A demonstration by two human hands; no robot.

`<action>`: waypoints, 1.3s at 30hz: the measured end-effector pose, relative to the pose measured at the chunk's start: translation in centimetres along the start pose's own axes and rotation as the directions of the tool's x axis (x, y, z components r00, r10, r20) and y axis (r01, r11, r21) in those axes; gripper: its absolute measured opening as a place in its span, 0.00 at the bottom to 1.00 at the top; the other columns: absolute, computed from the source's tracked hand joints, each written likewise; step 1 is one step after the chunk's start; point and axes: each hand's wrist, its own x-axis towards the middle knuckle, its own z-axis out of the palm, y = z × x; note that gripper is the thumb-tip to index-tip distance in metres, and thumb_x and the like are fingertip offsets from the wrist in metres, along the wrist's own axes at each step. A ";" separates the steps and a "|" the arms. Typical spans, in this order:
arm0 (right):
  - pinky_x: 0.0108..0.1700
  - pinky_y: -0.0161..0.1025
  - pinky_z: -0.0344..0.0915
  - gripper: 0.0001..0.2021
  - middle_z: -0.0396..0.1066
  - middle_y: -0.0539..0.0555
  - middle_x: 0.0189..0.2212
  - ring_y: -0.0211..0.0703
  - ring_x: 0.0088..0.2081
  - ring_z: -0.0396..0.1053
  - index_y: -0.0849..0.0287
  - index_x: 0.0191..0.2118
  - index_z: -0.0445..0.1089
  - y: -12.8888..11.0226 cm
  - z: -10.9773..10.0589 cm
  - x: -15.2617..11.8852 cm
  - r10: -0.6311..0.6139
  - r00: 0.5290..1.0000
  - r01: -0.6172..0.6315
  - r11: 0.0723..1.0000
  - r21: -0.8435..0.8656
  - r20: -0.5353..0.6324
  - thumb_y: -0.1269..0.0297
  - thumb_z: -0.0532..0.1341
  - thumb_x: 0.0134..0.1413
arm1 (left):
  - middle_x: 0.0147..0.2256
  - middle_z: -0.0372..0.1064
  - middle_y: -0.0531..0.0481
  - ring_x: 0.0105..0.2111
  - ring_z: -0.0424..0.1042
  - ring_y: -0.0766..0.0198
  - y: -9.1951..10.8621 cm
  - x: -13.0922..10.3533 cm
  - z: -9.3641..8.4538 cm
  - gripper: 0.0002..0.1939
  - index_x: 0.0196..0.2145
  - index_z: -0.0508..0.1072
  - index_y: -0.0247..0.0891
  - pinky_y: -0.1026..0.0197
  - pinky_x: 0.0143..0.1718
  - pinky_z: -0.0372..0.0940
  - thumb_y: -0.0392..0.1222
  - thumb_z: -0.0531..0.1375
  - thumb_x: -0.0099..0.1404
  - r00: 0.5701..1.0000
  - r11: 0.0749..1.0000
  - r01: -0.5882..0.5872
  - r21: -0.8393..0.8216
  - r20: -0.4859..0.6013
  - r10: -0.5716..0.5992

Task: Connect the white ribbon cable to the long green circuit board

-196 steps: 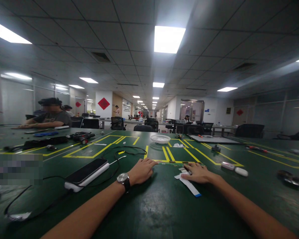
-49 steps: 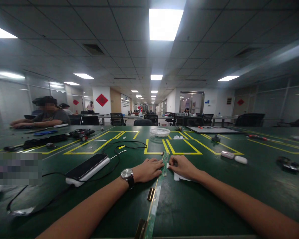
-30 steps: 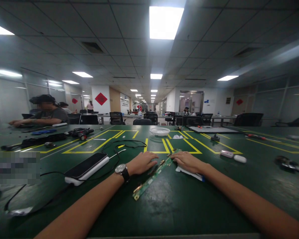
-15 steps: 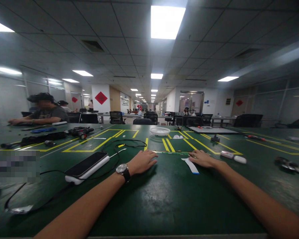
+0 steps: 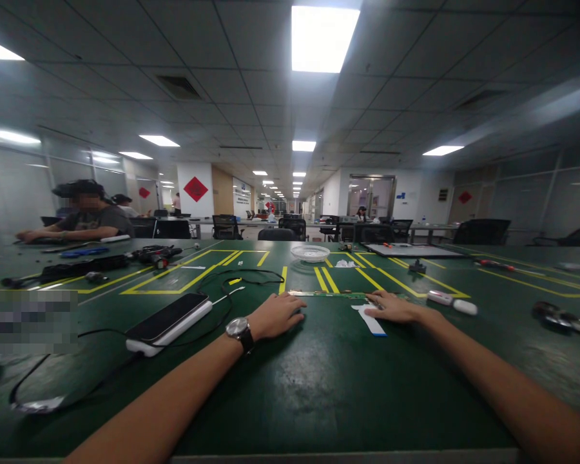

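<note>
Ceiling light [image 5: 325, 38] glowing — red diamond [image 5: 196, 189], black chairs [image 5: 226, 227].

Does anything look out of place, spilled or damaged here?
Nothing looks spilled. A crumpled white scrap lies beyond the green circuit board, looking like litter; the pale blotch on the near tabletop may be wear or glare.

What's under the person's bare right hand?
A flat white ribbon-like strip with a blue end shows partly beneath the bare right hand; a thin green circuit board reaches it. Whatever the hand covers can't be seen.
</note>
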 end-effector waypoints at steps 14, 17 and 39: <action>0.65 0.55 0.53 0.43 0.60 0.60 0.64 0.65 0.63 0.56 0.57 0.65 0.61 0.1 -0.6 -0.8 -0.110 0.991 0.120 0.981 0.150 -0.078 0.30 0.50 0.55 | 0.56 0.67 0.43 0.57 0.63 0.50 -0.2 0.1 0.3 0.18 0.57 0.66 0.43 0.47 0.53 0.61 0.48 0.50 0.74 1.000 1.000 -0.004 0.019 -0.017 0.005; 0.62 0.57 0.56 0.37 0.66 0.61 0.59 0.63 0.60 0.61 0.57 0.63 0.64 -0.4 -0.1 -0.2 -0.079 0.985 0.102 0.984 0.147 -0.154 0.36 0.42 0.63 | 0.55 0.67 0.44 0.56 0.64 0.50 0.0 0.1 0.2 0.18 0.56 0.66 0.43 0.46 0.52 0.61 0.48 0.50 0.74 1.000 1.000 0.003 0.031 -0.019 -0.002; 0.60 0.48 0.59 0.21 0.69 0.56 0.54 0.52 0.55 0.66 0.56 0.53 0.71 -10.2 0.8 -2.2 -0.590 0.794 0.608 0.765 0.210 -0.149 0.48 0.58 0.61 | 0.54 0.69 0.46 0.54 0.66 0.54 0.1 0.6 1.1 0.16 0.55 0.68 0.42 0.52 0.55 0.61 0.44 0.52 0.73 0.989 0.991 -0.131 -0.037 -0.067 0.128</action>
